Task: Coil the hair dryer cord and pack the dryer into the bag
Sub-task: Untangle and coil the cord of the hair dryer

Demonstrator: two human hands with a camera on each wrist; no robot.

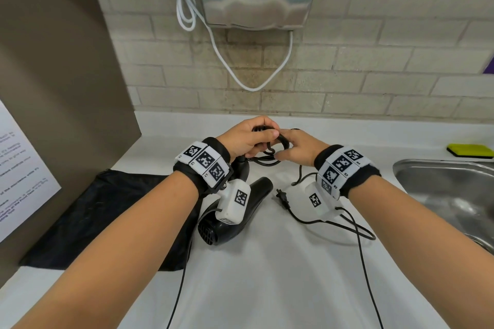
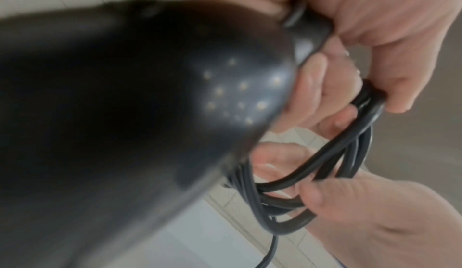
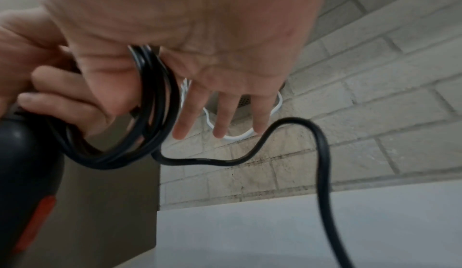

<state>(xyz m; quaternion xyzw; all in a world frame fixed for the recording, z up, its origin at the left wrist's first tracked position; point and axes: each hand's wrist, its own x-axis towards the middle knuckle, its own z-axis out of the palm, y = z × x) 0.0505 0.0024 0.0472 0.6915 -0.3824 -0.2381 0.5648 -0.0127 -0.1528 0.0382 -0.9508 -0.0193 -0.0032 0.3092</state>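
On the white desk the black bag lies flat at your left, just beside the hair dryer, whose handle end rises into your left hand; nothing is packed yet. Keep that left hand curled round the gathered loops of cord at the handle, and let your right hand, thumb and forefinger pinching the loops with the other fingers straight, lay each new turn flat against the last. Feed the loose tail evenly until the plug, still on the desk, comes up last.
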